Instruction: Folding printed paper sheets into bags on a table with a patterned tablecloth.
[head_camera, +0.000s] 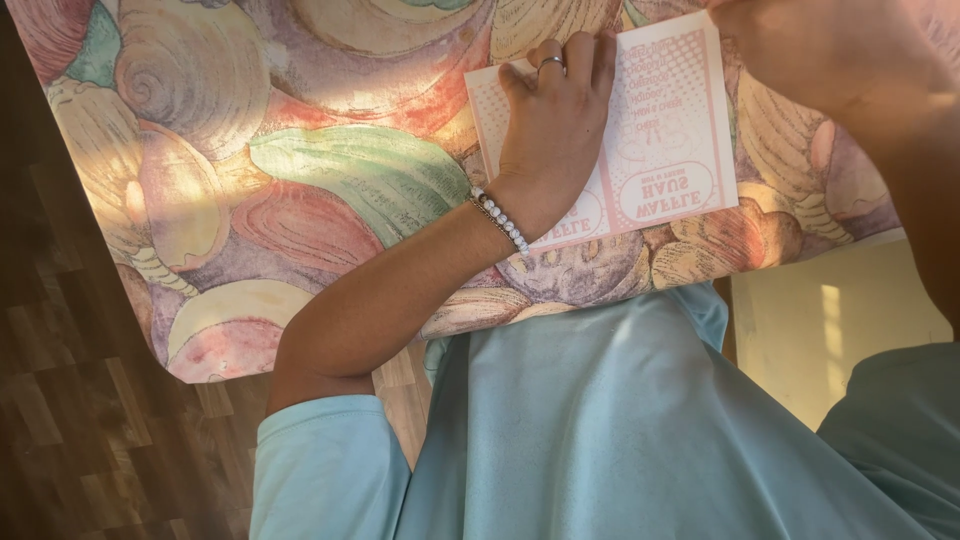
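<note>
pressing flat left hand (555, 130) on pink-printed card (665, 140)

A single head-worn camera looks steeply down over the wearer's own chest, at close range. The table (300, 150), draped in a shell-patterned cloth, fills the upper frame; the wearer's light blue shirt (620, 430) fills the lower. Dark wood floor (70, 420) shows at left. Both hands, the left hand (550, 120) and the right hand (810, 45), sit near the top edge, the right partly cropped.
</note>
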